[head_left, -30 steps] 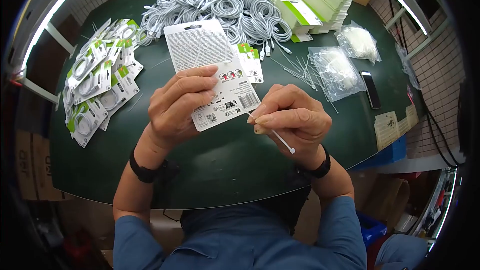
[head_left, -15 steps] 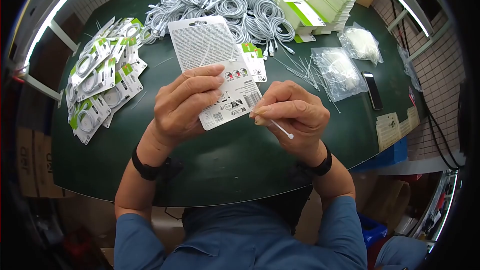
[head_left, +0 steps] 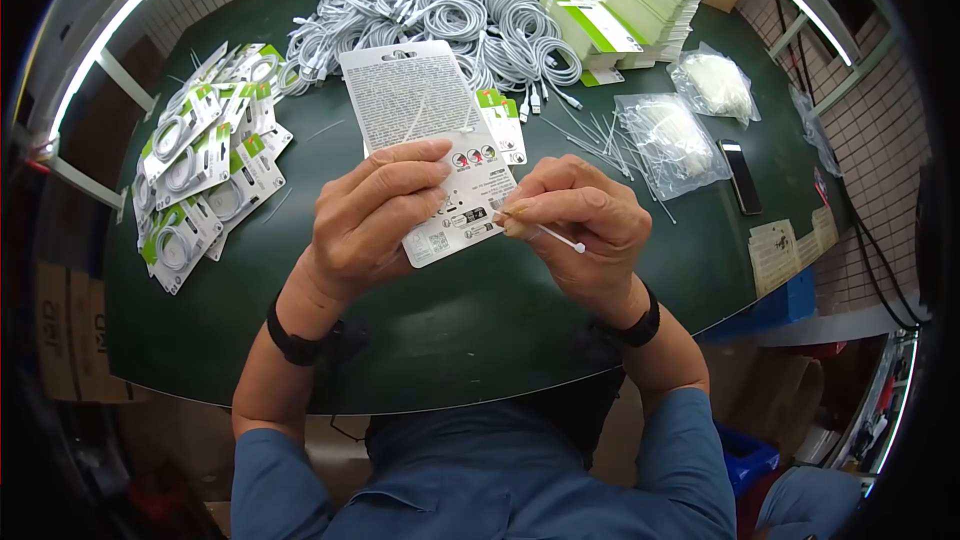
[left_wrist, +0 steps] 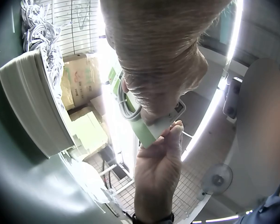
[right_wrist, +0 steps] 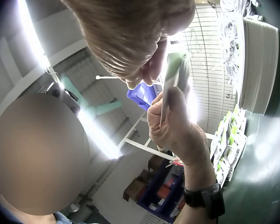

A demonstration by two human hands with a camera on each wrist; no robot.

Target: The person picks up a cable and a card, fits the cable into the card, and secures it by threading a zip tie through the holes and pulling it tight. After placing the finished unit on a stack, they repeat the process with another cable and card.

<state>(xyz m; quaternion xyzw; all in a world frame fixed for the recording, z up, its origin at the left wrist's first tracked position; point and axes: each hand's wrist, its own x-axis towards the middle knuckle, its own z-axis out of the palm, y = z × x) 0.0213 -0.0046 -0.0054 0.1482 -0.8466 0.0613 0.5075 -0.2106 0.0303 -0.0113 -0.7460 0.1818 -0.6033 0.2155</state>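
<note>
My left hand (head_left: pixel 375 215) grips a printed white card (head_left: pixel 410 100), its back with small text facing up in the head view. A coiled grey cable (left_wrist: pixel 127 105) lies on the card's green side in the left wrist view. Thumb and fingers of my right hand (head_left: pixel 585 230) pinch a thin white cable tie (head_left: pixel 560 237) at the card's lower right edge; its small head sticks out to the right. Another tie's head (head_left: pixel 466 130) shows on the card's text side. Whether the pinched tie passes through the card is hidden by the fingertips.
Grey coiled cables (head_left: pixel 430 0) are heaped at the back, beside stacked cards (head_left: pixel 645 5). Finished-looking cards with cables (head_left: pixel 205 155) pile at the left. Loose ties (head_left: pixel 605 145), bags of ties (head_left: pixel 675 145) and a phone (head_left: pixel 739 177) lie at the right.
The right hand has moved slightly up and left, and the tie lies flatter against the card's lower edge. The card has shifted a little to the right with the left hand.
</note>
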